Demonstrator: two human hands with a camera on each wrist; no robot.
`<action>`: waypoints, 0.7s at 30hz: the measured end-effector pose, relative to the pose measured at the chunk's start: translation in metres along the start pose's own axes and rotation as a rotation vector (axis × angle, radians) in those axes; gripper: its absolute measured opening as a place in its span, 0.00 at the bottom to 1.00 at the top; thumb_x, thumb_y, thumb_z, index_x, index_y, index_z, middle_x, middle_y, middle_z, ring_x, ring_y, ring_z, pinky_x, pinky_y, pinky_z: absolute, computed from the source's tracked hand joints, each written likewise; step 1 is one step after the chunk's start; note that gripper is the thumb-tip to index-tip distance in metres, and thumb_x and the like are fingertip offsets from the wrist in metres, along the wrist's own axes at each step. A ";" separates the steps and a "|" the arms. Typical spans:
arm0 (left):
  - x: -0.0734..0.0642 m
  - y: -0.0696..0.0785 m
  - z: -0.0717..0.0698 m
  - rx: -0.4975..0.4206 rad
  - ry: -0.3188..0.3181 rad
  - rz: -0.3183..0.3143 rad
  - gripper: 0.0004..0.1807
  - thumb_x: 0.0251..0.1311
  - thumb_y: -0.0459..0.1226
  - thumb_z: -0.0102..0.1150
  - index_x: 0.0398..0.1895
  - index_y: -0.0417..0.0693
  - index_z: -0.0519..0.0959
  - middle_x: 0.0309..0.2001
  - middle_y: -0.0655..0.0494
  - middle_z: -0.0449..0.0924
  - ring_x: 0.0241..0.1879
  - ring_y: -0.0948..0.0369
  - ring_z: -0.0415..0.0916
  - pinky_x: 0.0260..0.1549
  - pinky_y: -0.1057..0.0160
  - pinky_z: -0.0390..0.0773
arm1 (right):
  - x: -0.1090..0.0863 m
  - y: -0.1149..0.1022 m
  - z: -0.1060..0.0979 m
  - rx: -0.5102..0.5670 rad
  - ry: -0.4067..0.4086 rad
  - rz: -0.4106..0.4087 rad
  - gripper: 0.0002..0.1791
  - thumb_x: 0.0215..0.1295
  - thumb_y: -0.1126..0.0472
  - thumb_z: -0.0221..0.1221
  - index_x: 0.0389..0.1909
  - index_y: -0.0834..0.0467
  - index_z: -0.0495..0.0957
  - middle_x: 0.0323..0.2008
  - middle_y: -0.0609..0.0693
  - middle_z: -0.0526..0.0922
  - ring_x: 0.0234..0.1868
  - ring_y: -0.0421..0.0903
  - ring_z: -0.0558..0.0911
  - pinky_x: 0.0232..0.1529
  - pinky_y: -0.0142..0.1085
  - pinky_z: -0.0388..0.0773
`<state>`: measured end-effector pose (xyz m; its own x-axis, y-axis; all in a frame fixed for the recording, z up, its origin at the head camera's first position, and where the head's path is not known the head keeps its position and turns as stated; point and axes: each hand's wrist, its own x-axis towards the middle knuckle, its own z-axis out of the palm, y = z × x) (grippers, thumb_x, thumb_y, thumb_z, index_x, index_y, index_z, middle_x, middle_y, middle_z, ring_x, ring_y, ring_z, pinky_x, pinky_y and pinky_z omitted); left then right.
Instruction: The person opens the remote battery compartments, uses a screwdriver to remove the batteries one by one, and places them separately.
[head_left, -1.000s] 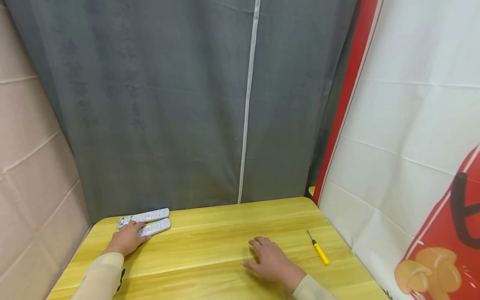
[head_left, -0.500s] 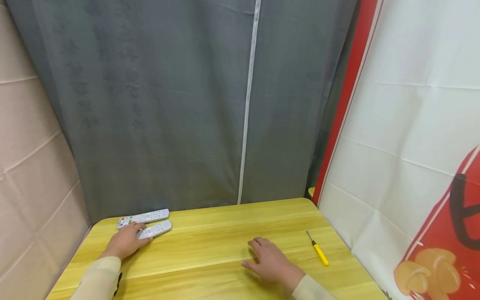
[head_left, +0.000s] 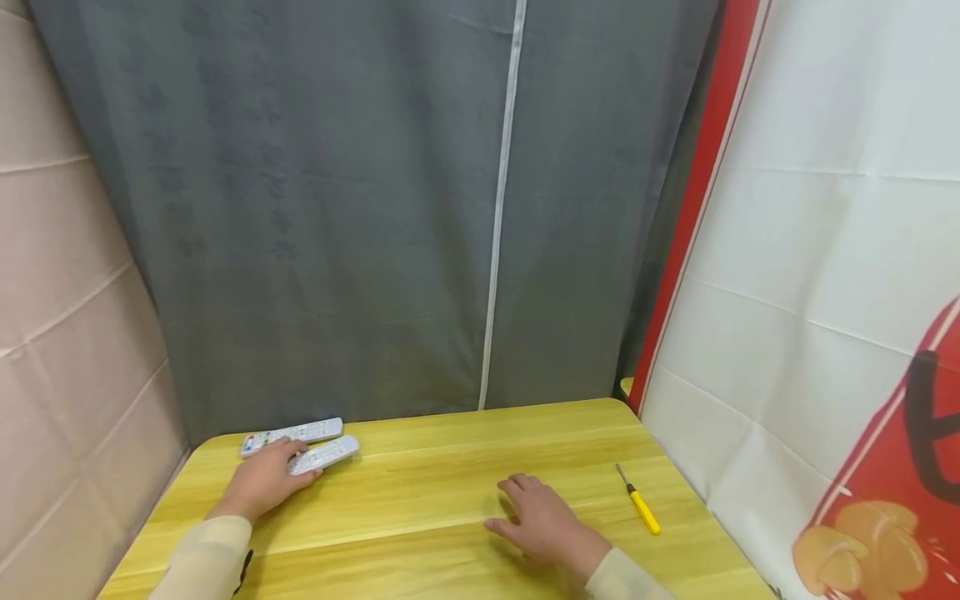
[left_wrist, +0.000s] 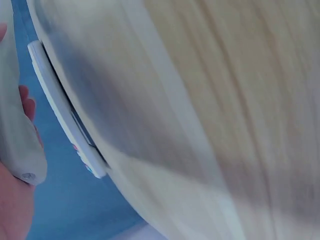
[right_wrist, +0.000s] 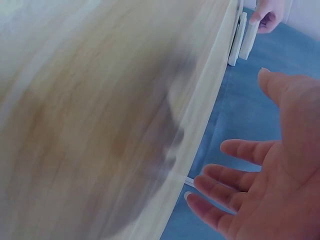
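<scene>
Two remotes (head_left: pixel 318 430), labels (head_left: pixel 296 432) unreadable; left grip (head_left: pixel 262 481) holds nearer remote (head_left: pixel 332 453); right grip (head_left: pixel 543 521) relaxed; cropped black character (head_left: pixel 918 400) on banner (head_left: pixel 888 467).

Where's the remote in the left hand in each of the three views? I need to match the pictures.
Head: held remote at lower left, in the left hand.
Left wrist: held remote along the left edge, cut off by the frame.
Right wrist: held remote near the top, right of centre.
Shared landmark: the other remote, on the table in all three.
</scene>
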<state>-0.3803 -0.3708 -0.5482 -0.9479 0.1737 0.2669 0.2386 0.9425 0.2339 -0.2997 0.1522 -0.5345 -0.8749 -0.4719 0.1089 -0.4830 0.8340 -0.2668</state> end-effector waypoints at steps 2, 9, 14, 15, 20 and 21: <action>0.001 0.006 0.000 0.001 0.016 0.022 0.34 0.64 0.61 0.76 0.58 0.43 0.87 0.61 0.35 0.84 0.60 0.34 0.82 0.55 0.30 0.79 | 0.001 0.000 0.000 -0.011 0.007 -0.008 0.44 0.78 0.26 0.57 0.75 0.59 0.76 0.69 0.58 0.80 0.69 0.60 0.79 0.69 0.59 0.77; 0.006 0.035 0.002 0.013 0.093 0.127 0.28 0.62 0.60 0.79 0.53 0.50 0.88 0.53 0.50 0.87 0.52 0.45 0.86 0.50 0.38 0.84 | 0.005 -0.003 -0.002 -0.027 0.037 -0.027 0.42 0.77 0.30 0.62 0.74 0.59 0.77 0.66 0.58 0.82 0.66 0.60 0.82 0.67 0.57 0.79; 0.010 0.062 0.003 0.015 0.118 0.204 0.27 0.60 0.60 0.80 0.51 0.52 0.88 0.52 0.54 0.86 0.50 0.47 0.86 0.50 0.41 0.84 | 0.009 -0.006 -0.005 -0.023 0.046 -0.026 0.40 0.76 0.32 0.64 0.74 0.59 0.77 0.65 0.58 0.82 0.64 0.59 0.83 0.66 0.57 0.80; 0.010 0.068 0.003 0.015 0.117 0.218 0.27 0.60 0.60 0.80 0.51 0.52 0.88 0.51 0.55 0.86 0.49 0.49 0.86 0.50 0.42 0.85 | 0.009 -0.006 -0.006 -0.020 0.048 -0.027 0.40 0.76 0.32 0.64 0.74 0.59 0.77 0.65 0.57 0.82 0.64 0.59 0.83 0.66 0.57 0.80; 0.012 0.093 0.005 0.039 0.105 0.278 0.26 0.58 0.58 0.81 0.50 0.54 0.87 0.46 0.62 0.82 0.44 0.57 0.83 0.45 0.49 0.84 | 0.012 -0.009 -0.008 -0.029 0.067 -0.052 0.41 0.76 0.33 0.65 0.73 0.61 0.77 0.64 0.58 0.83 0.63 0.59 0.83 0.65 0.59 0.80; 0.012 0.098 0.006 0.042 0.109 0.291 0.25 0.58 0.58 0.82 0.50 0.54 0.87 0.45 0.62 0.82 0.43 0.58 0.82 0.44 0.49 0.85 | 0.012 -0.010 -0.009 -0.031 0.070 -0.057 0.41 0.76 0.33 0.65 0.73 0.61 0.78 0.64 0.58 0.83 0.64 0.59 0.83 0.65 0.59 0.80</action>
<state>-0.3696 -0.2746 -0.5273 -0.8125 0.4085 0.4160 0.4856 0.8690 0.0951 -0.3057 0.1407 -0.5224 -0.8460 -0.4982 0.1902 -0.5317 0.8154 -0.2291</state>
